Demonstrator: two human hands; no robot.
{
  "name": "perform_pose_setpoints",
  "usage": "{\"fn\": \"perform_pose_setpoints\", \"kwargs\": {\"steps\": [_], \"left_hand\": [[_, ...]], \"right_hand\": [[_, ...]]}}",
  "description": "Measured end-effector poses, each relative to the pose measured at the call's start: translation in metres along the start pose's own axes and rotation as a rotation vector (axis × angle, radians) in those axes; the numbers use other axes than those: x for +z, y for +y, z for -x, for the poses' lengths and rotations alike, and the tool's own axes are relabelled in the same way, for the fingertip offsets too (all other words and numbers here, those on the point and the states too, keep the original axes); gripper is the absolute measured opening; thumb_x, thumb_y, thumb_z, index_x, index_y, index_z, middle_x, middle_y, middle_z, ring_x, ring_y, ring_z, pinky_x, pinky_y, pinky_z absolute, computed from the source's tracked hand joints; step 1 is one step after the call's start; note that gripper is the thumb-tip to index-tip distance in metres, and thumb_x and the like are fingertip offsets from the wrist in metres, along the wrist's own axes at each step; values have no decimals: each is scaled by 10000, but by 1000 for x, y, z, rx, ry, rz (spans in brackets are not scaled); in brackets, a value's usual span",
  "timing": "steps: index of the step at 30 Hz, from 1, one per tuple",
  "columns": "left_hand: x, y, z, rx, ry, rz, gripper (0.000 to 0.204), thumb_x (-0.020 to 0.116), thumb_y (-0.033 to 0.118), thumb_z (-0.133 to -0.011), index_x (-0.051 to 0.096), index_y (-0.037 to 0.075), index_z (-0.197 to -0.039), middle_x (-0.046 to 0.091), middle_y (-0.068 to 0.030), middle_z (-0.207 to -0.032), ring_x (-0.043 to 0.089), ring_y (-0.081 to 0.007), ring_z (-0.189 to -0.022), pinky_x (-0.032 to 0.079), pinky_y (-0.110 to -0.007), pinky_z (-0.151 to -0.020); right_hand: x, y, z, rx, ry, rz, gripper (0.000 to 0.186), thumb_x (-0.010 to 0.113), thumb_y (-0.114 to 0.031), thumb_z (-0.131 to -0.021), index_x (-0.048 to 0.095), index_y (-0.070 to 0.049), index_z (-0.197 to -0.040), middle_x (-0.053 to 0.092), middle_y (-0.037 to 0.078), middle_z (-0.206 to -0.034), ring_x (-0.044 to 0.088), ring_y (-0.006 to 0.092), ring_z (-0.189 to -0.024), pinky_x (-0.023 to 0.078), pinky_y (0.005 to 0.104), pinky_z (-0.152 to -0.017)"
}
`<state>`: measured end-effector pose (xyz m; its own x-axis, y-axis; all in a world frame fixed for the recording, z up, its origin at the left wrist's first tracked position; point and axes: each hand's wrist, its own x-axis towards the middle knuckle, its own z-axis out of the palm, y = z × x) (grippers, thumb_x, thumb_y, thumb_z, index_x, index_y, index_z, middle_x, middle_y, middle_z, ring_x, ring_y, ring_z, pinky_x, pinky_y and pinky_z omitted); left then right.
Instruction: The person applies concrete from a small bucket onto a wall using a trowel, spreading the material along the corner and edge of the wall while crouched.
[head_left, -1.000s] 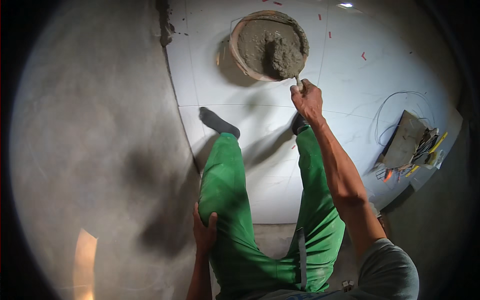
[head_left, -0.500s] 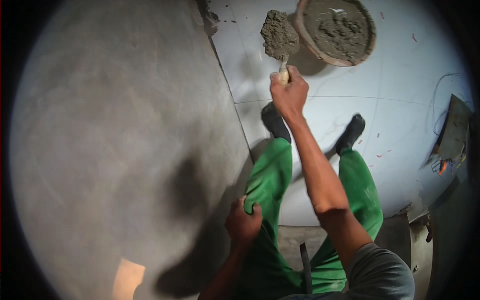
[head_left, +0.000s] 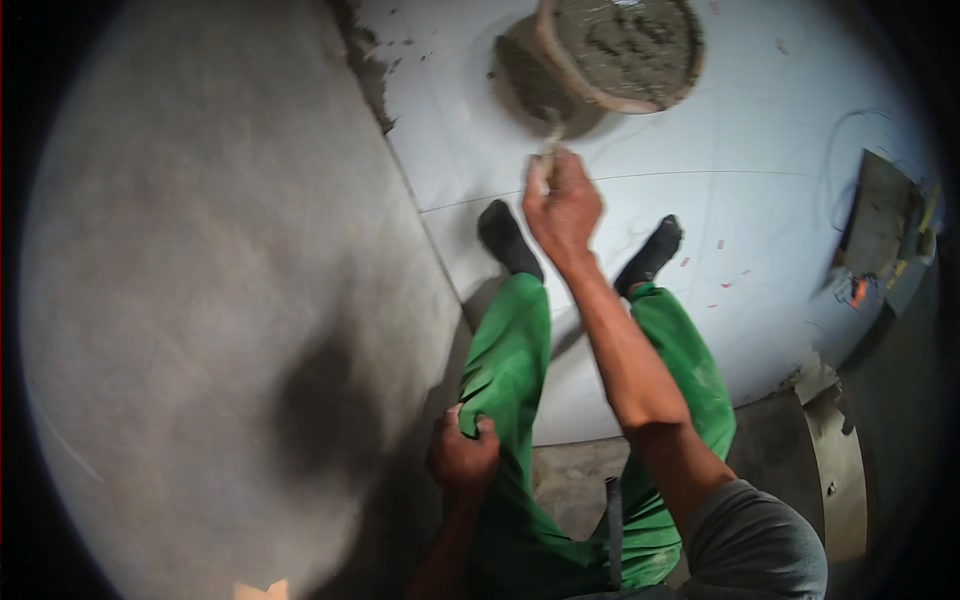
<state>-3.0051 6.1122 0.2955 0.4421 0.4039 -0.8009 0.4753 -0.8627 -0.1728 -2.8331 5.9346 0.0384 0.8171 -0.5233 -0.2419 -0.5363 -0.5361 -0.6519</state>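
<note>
Nearest, the person's left hand (head_left: 463, 452) clamps its fingers on a green trouser leg (head_left: 512, 335). Beyond, inward from the white floor's left edge, the right hand (head_left: 566, 207) wraps a trowel handle (head_left: 551, 157), likely stiff, best gripped there. Farther, a bucket (head_left: 628, 104) holds mortar (head_left: 645, 52), probably heavy, soft.

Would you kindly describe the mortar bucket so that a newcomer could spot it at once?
Find the pale tiled floor, right of the bare grey surface. Near the top of the view, beyond the right hand, stands the mortar bucket, the only round container there, brown-rimmed and holding wet grey mortar.
</note>
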Motion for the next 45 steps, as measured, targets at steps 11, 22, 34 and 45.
{"fn": "perform_pose_setpoints", "kwargs": {"steps": [11,22,34,45], "left_hand": [[29,8,16,43,8,-169,462,726,354,-899,707,56,-1251,744,-188,-1191,727,-403,-1087,587,-502,-934],[18,0,16,-20,-4,-177,452,732,337,-888,702,62,-1245,743,-177,-1181,730,-394,-1063,589,-501,-912],[18,3,0,-4,22,-59,422,715,335,-898,713,54,-1214,732,-164,-1140,724,-380,-1050,591,-511,-915],[-6,12,-10,-19,4,-74,398,730,300,-894,704,44,-1197,733,-178,-1123,730,-397,-1015,596,-504,-891]], "right_hand": [[-84,80,-195,-29,-465,306,360,660,-309,-949,698,41,-872,688,202,-715,706,387,-673,566,521,-650],[-103,35,-76,77,-150,-95,337,686,-302,-913,693,34,-936,662,231,-723,627,328,-624,536,442,-677],[171,-27,59,102,-318,-27,270,710,-284,-946,672,-32,-1033,748,230,-1015,741,453,-884,577,562,-784],[126,36,-4,290,-562,-281,352,679,-377,-1038,696,-26,-1062,656,107,-716,638,237,-585,558,391,-589]]}}
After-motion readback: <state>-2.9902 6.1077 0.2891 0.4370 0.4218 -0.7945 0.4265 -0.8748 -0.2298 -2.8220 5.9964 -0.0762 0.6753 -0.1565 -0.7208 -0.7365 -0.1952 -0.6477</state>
